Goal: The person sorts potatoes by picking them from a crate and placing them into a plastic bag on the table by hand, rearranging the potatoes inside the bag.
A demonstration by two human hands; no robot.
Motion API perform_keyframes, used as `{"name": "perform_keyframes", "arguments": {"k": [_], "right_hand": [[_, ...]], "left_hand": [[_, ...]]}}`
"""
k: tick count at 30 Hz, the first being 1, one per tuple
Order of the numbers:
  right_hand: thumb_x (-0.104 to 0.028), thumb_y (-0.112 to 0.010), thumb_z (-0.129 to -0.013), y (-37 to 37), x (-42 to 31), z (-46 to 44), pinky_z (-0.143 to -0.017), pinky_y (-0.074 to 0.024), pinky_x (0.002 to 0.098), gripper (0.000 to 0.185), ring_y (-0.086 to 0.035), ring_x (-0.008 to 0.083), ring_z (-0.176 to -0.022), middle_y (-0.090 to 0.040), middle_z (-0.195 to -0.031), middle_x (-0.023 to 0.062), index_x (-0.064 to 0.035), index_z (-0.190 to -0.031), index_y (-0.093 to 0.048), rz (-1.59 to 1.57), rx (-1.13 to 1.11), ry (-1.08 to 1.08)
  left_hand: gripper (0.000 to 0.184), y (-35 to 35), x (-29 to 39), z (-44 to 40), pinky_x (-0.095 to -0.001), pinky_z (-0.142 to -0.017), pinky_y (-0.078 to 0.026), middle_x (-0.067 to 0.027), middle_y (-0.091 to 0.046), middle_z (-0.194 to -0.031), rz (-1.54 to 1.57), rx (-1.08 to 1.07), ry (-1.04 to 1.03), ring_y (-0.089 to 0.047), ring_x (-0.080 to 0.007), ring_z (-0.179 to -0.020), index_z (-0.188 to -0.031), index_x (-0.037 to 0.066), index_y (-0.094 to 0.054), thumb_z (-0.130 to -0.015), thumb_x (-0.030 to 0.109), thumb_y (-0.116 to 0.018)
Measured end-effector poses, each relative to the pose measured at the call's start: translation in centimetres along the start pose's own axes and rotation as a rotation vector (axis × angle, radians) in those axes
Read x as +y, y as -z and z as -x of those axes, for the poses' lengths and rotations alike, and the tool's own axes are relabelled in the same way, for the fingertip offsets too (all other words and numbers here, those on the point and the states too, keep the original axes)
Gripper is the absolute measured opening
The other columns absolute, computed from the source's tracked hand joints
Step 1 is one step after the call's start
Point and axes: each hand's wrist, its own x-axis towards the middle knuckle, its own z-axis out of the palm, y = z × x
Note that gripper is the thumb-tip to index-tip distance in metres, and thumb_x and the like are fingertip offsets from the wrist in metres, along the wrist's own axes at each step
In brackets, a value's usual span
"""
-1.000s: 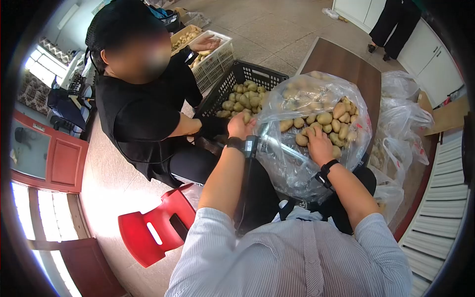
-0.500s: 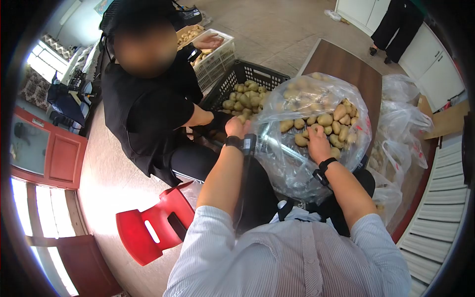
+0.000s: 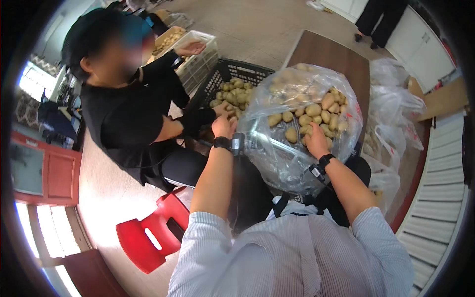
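Observation:
A clear plastic bag [image 3: 277,166] lies spread in front of me, its mouth open on a heap of potatoes [image 3: 312,110]. My right hand [image 3: 317,143] reaches into the bag, its fingers closed around a potato at the near side of the heap. My left hand [image 3: 224,127] is left of the bag, at the near edge of a black crate [image 3: 208,81] holding more potatoes [image 3: 236,93]. Its fingers are curled, and what they hold is hidden. Close beyond it, a co-worker's hand [image 3: 223,109] touches the potatoes in the crate.
The co-worker in black [image 3: 118,106] sits at my left. Behind the black crate stands a white crate [image 3: 200,62] with potatoes. A brown tabletop [image 3: 321,52] extends beyond the bag. Filled plastic bags [image 3: 393,114] stand at right, a red chair [image 3: 153,232] at lower left.
The view has shifted, so the scene sits further left. The co-worker's hand now shows beyond my left hand, and their head has turned. My right hand stays among the bagged potatoes.

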Motion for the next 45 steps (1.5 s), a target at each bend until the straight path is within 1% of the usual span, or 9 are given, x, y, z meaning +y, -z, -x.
{"name": "perform_keyframes", "arguments": {"k": [4, 6, 9, 15, 22, 28, 30, 36, 45], "right_hand": [[-0.014, -0.065, -0.084, 0.2, -0.4, 0.3, -0.095, -0.0444, 0.0420, 0.051, -0.057, 0.0401, -0.112, -0.061, -0.113, 0.0250, -0.0004, -0.129, -0.046, -0.211, -0.044, -0.233], [-0.015, -0.063, -0.086, -0.8, 0.2, 0.6, -0.079, -0.0502, 0.0393, 0.047, -0.064, 0.0318, -0.092, -0.063, -0.105, 0.0179, -0.0009, -0.128, -0.047, -0.187, 0.041, -0.167], [-0.016, -0.060, -0.089, -0.5, -2.1, 0.5, -0.050, -0.0403, 0.0246, 0.037, -0.052, 0.0097, -0.060, -0.057, -0.083, 0.0029, -0.0048, -0.123, -0.051, -0.813, -0.193, -0.533], [-0.026, -0.056, -0.092, 1.7, -8.2, 0.5, -0.049, -0.0389, 0.0253, 0.021, -0.048, 0.0102, -0.055, -0.054, -0.075, 0.0023, -0.0079, -0.102, -0.057, -1.162, -0.469, -0.644], [-0.035, -0.051, -0.098, 1.3, -11.3, -0.8, -0.045, -0.0316, 0.0263, 0.031, -0.044, 0.0094, -0.051, -0.051, -0.070, 0.0008, -0.0096, -0.081, -0.052, -1.176, -0.700, -0.463], [-0.036, -0.053, -0.097, -0.5, -10.7, -1.1, -0.049, -0.0407, 0.0355, 0.034, -0.057, 0.0198, -0.057, -0.054, -0.062, 0.0043, -0.0045, -0.087, -0.062, -0.935, -0.471, -0.332], [-0.031, -0.057, -0.093, -1.8, -8.5, -1.3, -0.062, -0.0488, 0.0446, 0.029, -0.063, 0.0342, -0.072, -0.062, -0.081, 0.0137, -0.0026, -0.098, -0.062, -0.257, -0.132, 0.274], [-0.015, -0.055, -0.088, -0.7, -5.4, 1.8, -0.073, -0.0508, 0.0508, 0.029, -0.062, 0.0420, -0.086, -0.050, -0.124, 0.0187, -0.0120, -0.116, -0.052, 0.096, -0.214, 0.248], [-0.009, -0.058, -0.083, -1.7, -4.1, 1.6, -0.068, -0.0534, 0.0490, 0.038, -0.065, 0.0383, -0.080, -0.051, -0.118, 0.0156, -0.0151, -0.120, -0.054, 0.272, -0.226, 0.287]], "left_hand": [[0.036, -2.3, 1.2, 3.4, -0.0364, -0.059, -0.053, -0.0114, -0.061, -0.104, -0.102, -0.019, -0.031, -0.064, -0.0262, -0.077, -0.119, -0.002, -0.052, -0.093, 0.022, -0.058], [0.034, -3.0, 2.0, 5.0, -0.0319, -0.050, -0.048, -0.0091, -0.063, -0.094, -0.185, -0.133, -0.029, -0.062, -0.0209, -0.064, -0.116, -0.002, -0.055, -0.092, 0.022, -0.059], [0.031, -4.2, 1.9, 6.3, -0.0281, -0.043, -0.043, -0.0076, -0.065, -0.089, -0.310, -0.267, -0.061, -0.058, -0.0168, -0.053, -0.112, 0.000, -0.057, -0.091, 0.023, -0.059], [0.038, -5.9, 1.8, 8.7, -0.0264, -0.044, -0.040, -0.0099, -0.067, -0.101, -0.613, -0.558, 0.046, -0.056, -0.0152, -0.053, -0.116, 0.003, -0.056, -0.092, 0.031, -0.060], [0.045, -7.2, 1.4, 10.3, -0.0272, -0.053, -0.047, -0.0080, -0.065, -0.104, -0.803, -0.823, 0.202, -0.066, -0.0186, -0.072, -0.121, 0.007, -0.054, -0.091, 0.037, -0.066], [0.035, -6.1, 1.6, 9.0, -0.0309, -0.052, -0.048, -0.0091, -0.064, -0.099, -0.656, -0.846, 0.231, -0.066, -0.0220, -0.072, -0.114, 0.007, -0.054, -0.092, 0.033, -0.064], [0.034, -5.7, 1.5, 7.9, -0.0311, -0.051, -0.047, -0.0094, -0.063, -0.095, -0.428, -0.666, 0.192, -0.065, -0.0225, -0.069, -0.114, 0.007, -0.053, -0.093, 0.032, -0.062], [0.038, -3.6, 1.5, 4.8, -0.0328, -0.053, -0.047, -0.0079, -0.063, -0.094, -0.126, -0.312, 0.125, -0.060, -0.0226, -0.066, -0.114, 0.007, -0.056, -0.092, 0.038, -0.059], [0.043, -0.5, 1.5, 1.3, -0.0454, -0.063, -0.061, -0.0182, -0.060, -0.107, -0.085, 0.054, 0.146, -0.065, -0.0356, -0.080, -0.118, -0.001, -0.052, -0.094, 0.034, -0.054]]}}
